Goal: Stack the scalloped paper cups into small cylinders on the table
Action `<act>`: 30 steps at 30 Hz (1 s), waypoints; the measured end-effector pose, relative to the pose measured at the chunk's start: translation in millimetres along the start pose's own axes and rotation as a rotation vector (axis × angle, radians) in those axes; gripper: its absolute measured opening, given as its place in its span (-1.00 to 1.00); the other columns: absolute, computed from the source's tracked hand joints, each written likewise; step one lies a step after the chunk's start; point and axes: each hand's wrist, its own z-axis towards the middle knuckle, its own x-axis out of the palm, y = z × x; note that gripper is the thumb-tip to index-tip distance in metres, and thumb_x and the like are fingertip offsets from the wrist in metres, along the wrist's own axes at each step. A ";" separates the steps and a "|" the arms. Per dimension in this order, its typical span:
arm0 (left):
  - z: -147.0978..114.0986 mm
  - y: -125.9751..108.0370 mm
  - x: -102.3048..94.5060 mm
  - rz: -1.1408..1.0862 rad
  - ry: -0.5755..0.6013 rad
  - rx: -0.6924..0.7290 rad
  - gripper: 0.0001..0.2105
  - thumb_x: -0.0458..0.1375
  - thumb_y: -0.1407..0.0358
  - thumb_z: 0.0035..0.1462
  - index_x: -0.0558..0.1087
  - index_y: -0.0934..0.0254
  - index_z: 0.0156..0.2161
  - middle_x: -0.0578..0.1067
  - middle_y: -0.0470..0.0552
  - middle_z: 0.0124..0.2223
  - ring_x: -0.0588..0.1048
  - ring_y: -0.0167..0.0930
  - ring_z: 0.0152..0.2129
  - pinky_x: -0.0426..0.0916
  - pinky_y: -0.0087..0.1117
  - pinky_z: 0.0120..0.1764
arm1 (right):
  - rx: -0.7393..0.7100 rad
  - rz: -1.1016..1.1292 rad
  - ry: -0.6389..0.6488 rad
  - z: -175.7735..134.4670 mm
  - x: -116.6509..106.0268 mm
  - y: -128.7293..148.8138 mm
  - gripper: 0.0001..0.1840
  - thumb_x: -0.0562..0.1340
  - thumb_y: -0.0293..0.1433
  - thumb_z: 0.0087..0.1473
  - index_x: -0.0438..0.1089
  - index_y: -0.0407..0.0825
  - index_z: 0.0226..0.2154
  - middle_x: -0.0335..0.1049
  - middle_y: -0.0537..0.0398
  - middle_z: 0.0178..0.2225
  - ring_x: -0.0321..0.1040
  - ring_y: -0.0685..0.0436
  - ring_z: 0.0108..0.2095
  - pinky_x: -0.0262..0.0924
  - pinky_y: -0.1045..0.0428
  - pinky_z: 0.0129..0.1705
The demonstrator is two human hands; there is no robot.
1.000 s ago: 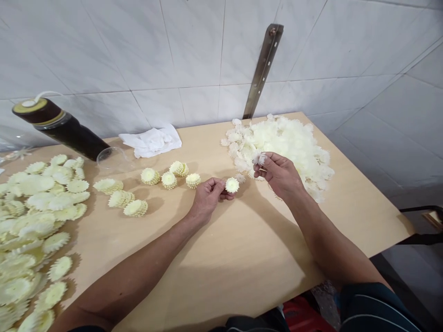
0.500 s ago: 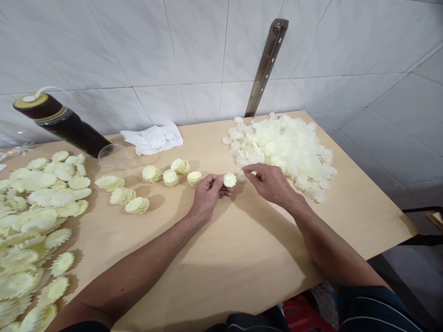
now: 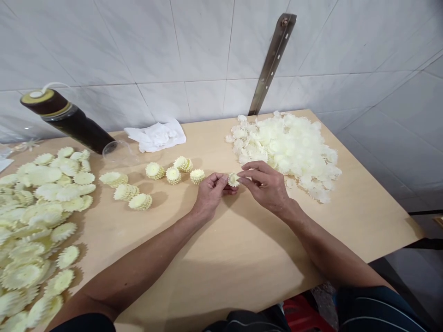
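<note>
My left hand [image 3: 213, 191] is closed on a small pale yellow flower-shaped piece [image 3: 233, 180] with a toothed edge, held just above the table. My right hand [image 3: 265, 184] meets it from the other side, thumb and fingertips pinched at its rim on a thin petal disc that mostly blends in with the piece. To the right lies a heap of thin, translucent toothed petal discs [image 3: 294, 147]. Several stacked flower-shaped pieces [image 3: 155, 171] stand to the left of my left hand, and three thicker stacks [image 3: 140, 202] sit farther left.
A large pile of pale yellow toothed discs [image 3: 38, 216] covers the table's left side. At the back are a dark bottle [image 3: 78, 124], a clear plastic lid [image 3: 119, 153] and crumpled white tissue [image 3: 157, 136]. A metal bracket [image 3: 272, 64] leans against the tiled wall.
My right hand has moved left, bringing a thin petal disc from beside the heap onto the piece in my left hand. The view has shifted slightly.
</note>
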 end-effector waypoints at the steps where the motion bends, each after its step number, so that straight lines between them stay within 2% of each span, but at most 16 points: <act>1: 0.2 0.1 -0.2 -0.010 0.009 -0.005 -0.54 0.49 -0.06 0.04 0.57 0.33 -0.24 0.66 0.05 -0.33 0.64 -0.34 -0.41 0.61 -0.27 -0.24 | -0.030 0.000 0.005 -1.7 3.9 -0.5 -0.85 0.35 -0.26 0.32 0.68 0.14 -0.15 0.63 -0.03 -0.03 0.59 -0.18 -0.18 0.54 -0.07 -0.24; 6: 1.0 -1.0 -1.2 -0.058 0.044 -0.052 -0.54 0.51 -0.04 0.02 0.58 0.35 -0.26 0.65 0.06 -0.31 0.64 -0.35 -0.37 0.61 -0.28 -0.20 | -0.077 0.003 -0.006 -7.1 16.8 -7.8 -0.86 0.39 -0.34 0.31 0.69 0.09 -0.11 0.65 -0.03 -0.03 0.63 -0.14 -0.17 0.60 -0.04 -0.13; 15: 0.3 -4.9 0.3 -0.043 0.039 -0.079 -0.54 0.54 -0.03 -0.03 0.60 0.38 -0.33 0.64 0.08 -0.36 0.62 -0.36 -0.42 0.60 -0.25 -0.17 | -0.028 0.112 -0.048 -4.5 17.1 -1.6 -0.90 0.40 -0.36 0.29 0.69 0.07 -0.24 0.67 0.01 -0.17 0.63 -0.13 -0.19 0.56 0.01 -0.25; 19: 1.0 -3.9 0.0 -0.031 0.030 -0.070 -0.53 0.54 -0.04 -0.04 0.59 0.37 -0.35 0.62 0.05 -0.38 0.61 -0.37 -0.43 0.60 -0.26 -0.18 | -0.022 0.141 -0.058 -3.0 16.9 3.4 -0.87 0.38 -0.35 0.31 0.67 0.06 -0.28 0.67 0.03 -0.24 0.61 -0.13 -0.22 0.54 -0.01 -0.20; 22: 2.5 -2.2 -1.4 -0.019 0.026 -0.063 -0.51 0.55 -0.06 -0.07 0.57 0.36 -0.35 0.62 0.03 -0.37 0.59 -0.39 -0.46 0.59 -0.28 -0.23 | 0.117 0.219 -0.055 -2.8 17.2 5.1 -0.82 0.40 -0.25 0.29 0.65 0.04 -0.32 0.65 0.01 -0.24 0.57 -0.13 -0.29 0.49 0.00 -0.34; 26: 4.5 0.0 -3.6 -0.018 -0.005 -0.031 -0.50 0.54 -0.08 -0.10 0.56 0.34 -0.36 0.61 0.02 -0.39 0.59 -0.39 -0.47 0.55 -0.33 -0.29 | 0.485 0.541 -0.063 3.0 10.8 -0.9 -0.66 0.42 -0.04 0.21 0.59 0.02 -0.34 0.52 0.08 -0.35 0.39 -0.03 -0.49 0.37 0.04 -0.54; 28: 4.6 0.6 -4.2 -0.011 -0.018 -0.028 -0.50 0.54 -0.08 -0.09 0.55 0.34 -0.36 0.62 0.03 -0.38 0.59 -0.39 -0.46 0.52 -0.36 -0.30 | 0.577 0.693 -0.138 8.7 4.1 -6.4 -0.61 0.46 0.01 0.14 0.57 0.03 -0.35 0.47 0.09 -0.37 0.38 -0.04 -0.44 0.36 0.06 -0.53; 30: 3.9 0.9 -4.2 -0.001 -0.009 -0.037 -0.51 0.53 -0.07 -0.07 0.56 0.34 -0.35 0.63 0.05 -0.35 0.60 -0.39 -0.46 0.50 -0.37 -0.31 | 0.606 0.755 -0.198 13.7 -3.1 -12.0 -0.60 0.50 0.01 0.08 0.56 0.03 -0.36 0.46 0.08 -0.34 0.39 -0.06 -0.36 0.35 0.08 -0.52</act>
